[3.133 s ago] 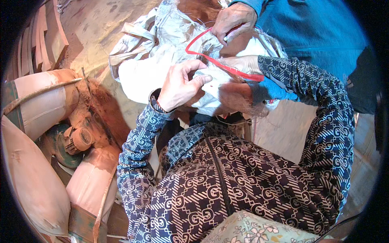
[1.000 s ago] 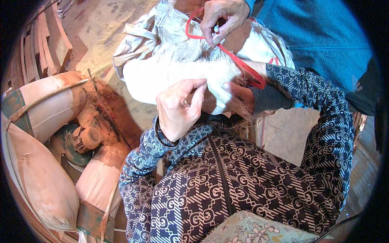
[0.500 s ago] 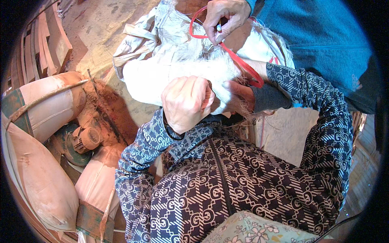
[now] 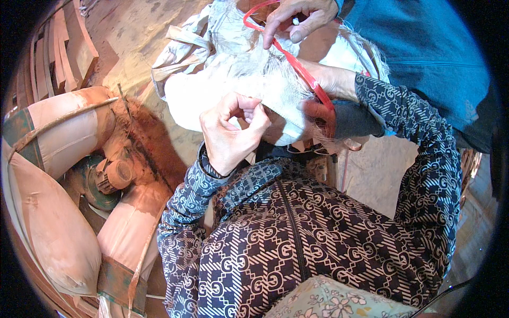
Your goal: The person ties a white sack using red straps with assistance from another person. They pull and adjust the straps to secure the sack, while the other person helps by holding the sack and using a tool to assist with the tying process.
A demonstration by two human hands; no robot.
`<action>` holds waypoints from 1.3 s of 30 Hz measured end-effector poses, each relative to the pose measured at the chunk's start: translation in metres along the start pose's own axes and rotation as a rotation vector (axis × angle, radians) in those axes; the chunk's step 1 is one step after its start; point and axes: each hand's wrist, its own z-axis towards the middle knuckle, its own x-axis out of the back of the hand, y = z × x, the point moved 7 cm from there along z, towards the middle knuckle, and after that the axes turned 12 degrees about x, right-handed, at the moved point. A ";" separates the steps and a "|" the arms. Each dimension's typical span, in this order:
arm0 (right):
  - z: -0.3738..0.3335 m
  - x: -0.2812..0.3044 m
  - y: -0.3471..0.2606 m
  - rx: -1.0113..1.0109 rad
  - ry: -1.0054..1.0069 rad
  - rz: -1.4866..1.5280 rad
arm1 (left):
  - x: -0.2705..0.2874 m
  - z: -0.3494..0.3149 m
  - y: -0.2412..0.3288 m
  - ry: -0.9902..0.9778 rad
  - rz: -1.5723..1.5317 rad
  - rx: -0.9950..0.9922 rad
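Observation:
A white woven sack (image 4: 196, 103) with frayed threads lies bunched in front of me. Over its near edge, my left hand (image 4: 233, 132) is closed in a pinch, thumb tip against fingertip; whatever is between them is too small to make out. My right hand (image 4: 334, 79) reaches in from the right against the sack, its fingers hidden behind a red plastic strip (image 4: 302, 69) and the cloth. Just below it, a hand in a dark grey cuff (image 4: 358, 121) touches the sack. Above, a co-worker's hand (image 4: 302, 18) is by the red strip, a small white-ended stick between its fingers.
The co-worker in a blue jacket (image 4: 424, 58) stands close at upper right. On the left are a dusty motor (image 4: 108, 177), thick pale fabric tubes (image 4: 53, 228) and a heap of reddish dust (image 4: 154, 143). Wooden strips (image 4: 58, 53) lean at far left.
My left hand has turned from a knuckles-up fist to a pinch with the thumb side showing. The co-worker's upper hand has shifted up and its fingers have loosened on the red strip.

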 end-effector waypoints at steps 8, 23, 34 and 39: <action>0.012 0.004 0.008 -0.010 0.051 0.088 | 0.001 -0.006 -0.007 -0.009 -0.029 -0.018; 0.026 0.006 -0.018 0.092 0.147 -0.378 | -0.009 0.000 0.037 0.186 0.435 -0.630; 0.026 -0.003 -0.014 -0.029 0.189 -0.094 | -0.008 0.003 0.040 0.159 0.450 -0.556; 0.022 -0.005 -0.012 -0.132 0.169 -0.090 | -0.005 0.009 0.047 0.106 0.412 -0.489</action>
